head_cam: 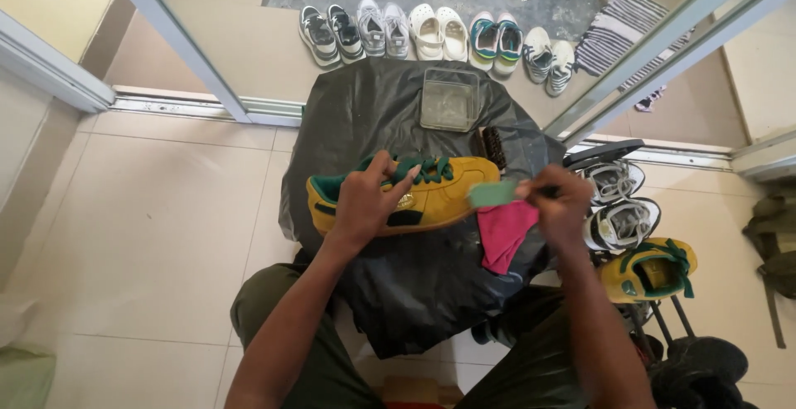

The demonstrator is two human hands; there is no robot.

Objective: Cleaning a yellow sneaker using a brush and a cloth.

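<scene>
**Yellow shoe held steady, small green pad at its toe**

Your left hand (365, 202) is closed over the middle of the yellow shoe (406, 198), fingers wrapped across the green laces and the thumb on the near side. You hold it this way, I think, so that the shoe lies on its side above your lap and does not turn while the other hand works. The toe points to 3 o'clock and the heel to 9 o'clock.

Your right hand (560, 206) pinches a small green pad (492, 193) between the fingertips, and the pad touches the toe of the shoe. Just below it, toward 6 o'clock, a pink cloth (504, 233) hangs from the same hand or lies just under it; I cannot tell which.

A black plastic sheet (398, 119) is spread under everything, probably to keep the tiled floor (157, 210) clean. On it, at 12 o'clock from the shoe, stands a clear plastic tub (449, 99), and a dark brush (494, 147) lies just beside it, both near the hands.

At 4 o'clock from your right hand sits the second yellow shoe (648, 270), well apart from the first one, next to a pair of white and black sneakers (618, 203). Beyond the door track, at 12 o'clock, a row of shoes (431, 34) is lined up.
</scene>
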